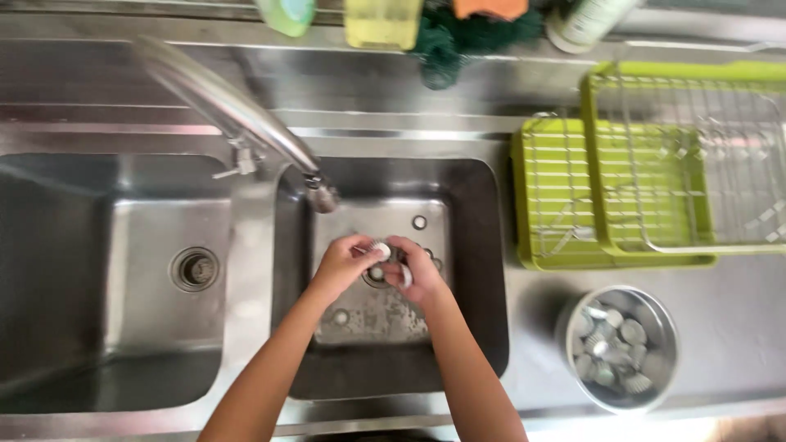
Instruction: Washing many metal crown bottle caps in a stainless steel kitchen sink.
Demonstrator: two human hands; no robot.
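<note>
Both my hands meet over the middle of the right sink basin (pixel 471 245), below the spout of the faucet (pixel 237 110). My left hand (pixel 348 260) pinches a small fluted metal cup (pixel 381 249) between thumb and fingers. My right hand (pixel 417 270) is curled around another small pale piece (pixel 405 277), touching the left hand. The drain sits just under the hands and is mostly hidden.
A steel bowl (pixel 573 327) with several small fluted metal cups stands on the counter at the right. Behind it is a green drying rack (pixel 557 176) with wire baskets. The left basin (pixel 123 270) has an open drain. Bottles and sponges line the back ledge.
</note>
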